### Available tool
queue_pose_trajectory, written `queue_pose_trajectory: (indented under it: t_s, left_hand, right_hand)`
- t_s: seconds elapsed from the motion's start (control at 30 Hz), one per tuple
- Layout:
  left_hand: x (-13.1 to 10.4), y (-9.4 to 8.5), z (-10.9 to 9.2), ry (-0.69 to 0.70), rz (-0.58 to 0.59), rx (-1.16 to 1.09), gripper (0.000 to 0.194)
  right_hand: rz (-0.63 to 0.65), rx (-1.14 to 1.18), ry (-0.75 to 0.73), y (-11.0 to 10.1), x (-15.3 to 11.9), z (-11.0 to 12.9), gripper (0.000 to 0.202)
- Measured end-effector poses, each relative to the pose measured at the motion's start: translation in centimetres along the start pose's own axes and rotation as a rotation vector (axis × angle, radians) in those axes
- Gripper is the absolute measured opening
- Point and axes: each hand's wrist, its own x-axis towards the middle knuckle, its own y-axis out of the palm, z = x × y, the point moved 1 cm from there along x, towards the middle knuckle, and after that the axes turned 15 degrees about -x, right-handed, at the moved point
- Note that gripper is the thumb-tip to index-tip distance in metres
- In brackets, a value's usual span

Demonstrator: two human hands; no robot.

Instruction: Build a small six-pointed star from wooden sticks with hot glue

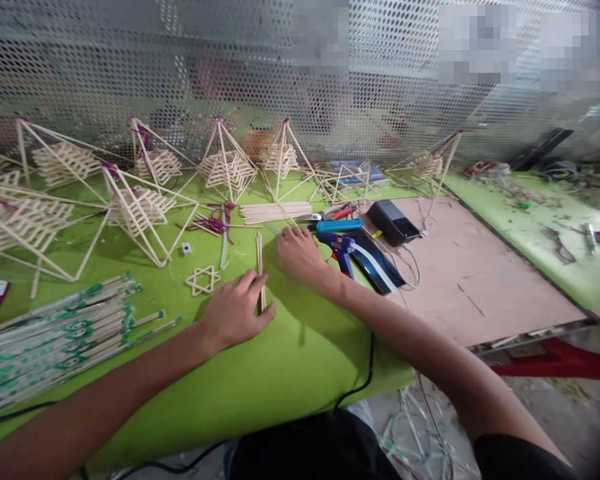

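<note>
My left hand (237,308) rests on the green tabletop with its thumb and index finger on a few thin wooden sticks (260,257), which lie lengthwise away from me. To its right, my right hand (303,255) is palm down, its fingers curled together. Their tips are just below a row of wooden sticks (270,212), and whatever they hold is hidden. Right of that hand lies a blue glue gun (341,248) with a white glue stick in its back. A small six-pointed star of sticks (203,281) lies left of my left hand.
Several stick pyramids (135,207) with purple-tied tops stand along the back and left. Packaged sticks (75,340) lie at front left. A turquoise-handled tool (339,225), a dark phone (377,263) and a black box (394,222) are at right. Perforated metal mesh (260,73) rises behind.
</note>
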Motion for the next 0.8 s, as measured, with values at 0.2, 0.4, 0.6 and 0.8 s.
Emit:
queue_pose_trajectory:
  t_s: [0.2,0.4,0.6,0.8]
  left_hand:
    - [0.1,-0.3,0.0,-0.023,-0.014,0.013,0.069]
    - [0.1,-0.3,0.2,-0.040,-0.020,0.014,0.063]
    - [0.4,-0.7,0.4,-0.077,-0.025,0.028,0.060]
    - [0.6,-1.0,0.5,-0.099,-0.021,0.054,0.063]
  right_hand:
    - [0.005,0.066,-0.067,-0.9,-2.3,0.2,0.036]
    - [0.029,0.091,0.017,-0.7,-1.9,-0.4,0.038]
    - [0.056,0.207,-0.087,-1.4,-2.8,-0.1,0.034]
    - [-0.002,0.249,-0.013,-0.8,-3.3,-0.6,0.029]
